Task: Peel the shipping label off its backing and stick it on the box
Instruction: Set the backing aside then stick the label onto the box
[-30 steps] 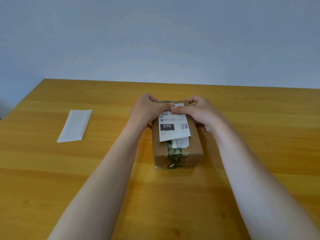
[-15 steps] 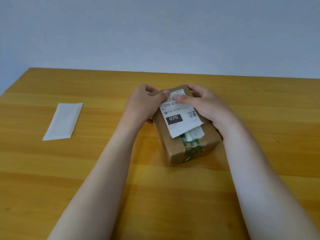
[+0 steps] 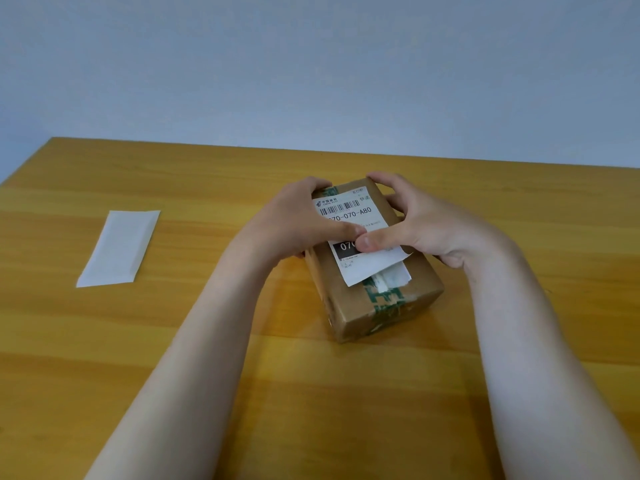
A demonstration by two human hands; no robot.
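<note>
Both left hand and right hand clasp the box edges, thumbs pressing label; backing well apart.

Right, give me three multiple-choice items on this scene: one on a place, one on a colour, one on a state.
1. Where does the backing lie?
A. on top of the box
B. on the table, left of the box
C. under the box

2. What colour is the tape on the box?
A. red
B. green
C. blue

3. How is the label now?
A. crumpled on the table
B. stuck to its backing
C. on the box top, under both thumbs

Answers:
1 B: it lies flat on the wood, apart from the box.
2 B: a green strip runs along the top and down the near end.
3 C: the left hand and right hand grip the box, and their thumbs press the label's middle.
</note>
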